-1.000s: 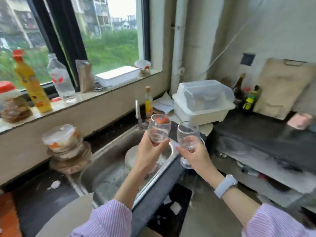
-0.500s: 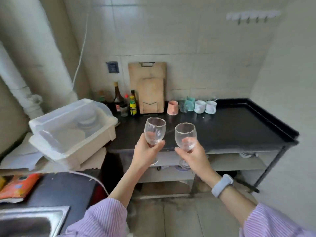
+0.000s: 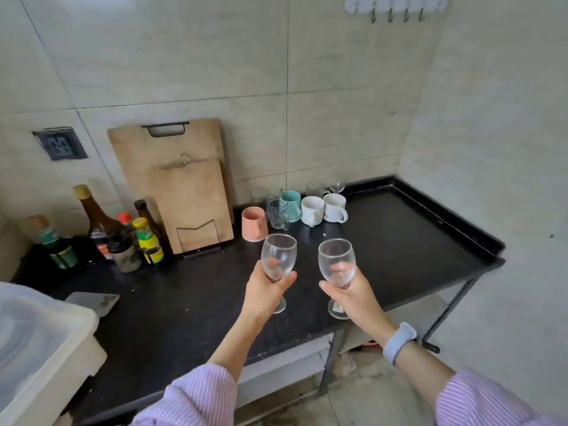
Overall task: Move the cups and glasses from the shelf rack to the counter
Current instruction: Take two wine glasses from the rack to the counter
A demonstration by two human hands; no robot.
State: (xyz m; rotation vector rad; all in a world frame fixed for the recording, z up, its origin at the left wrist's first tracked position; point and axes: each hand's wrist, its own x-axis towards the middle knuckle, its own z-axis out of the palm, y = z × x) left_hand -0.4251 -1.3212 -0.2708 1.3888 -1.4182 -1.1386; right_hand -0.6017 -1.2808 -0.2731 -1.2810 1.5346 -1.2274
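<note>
My left hand (image 3: 264, 292) grips a clear wine glass (image 3: 279, 256) by the base of its bowl, upright above the black counter (image 3: 399, 241). Beside it, my right hand (image 3: 353, 295) holds a second wine glass (image 3: 336, 261) the same way, its foot showing below my fingers. At the back of the counter stand a pink cup (image 3: 254, 224), a clear glass mug (image 3: 278, 213), a teal mug (image 3: 291, 204), two white mugs (image 3: 324, 207) and further glasses against the wall.
Two wooden cutting boards (image 3: 184, 192) lean on the tiled wall. Several sauce bottles (image 3: 123, 238) crowd the counter's back left. A white lidded plastic bin (image 3: 37, 348) sits at the lower left. The counter has a raised rim, with a lower shelf underneath.
The view has swung from the sink and window to the black counter and drawn closer. Both hands still carry the wine glasses, now over the counter's front part.
</note>
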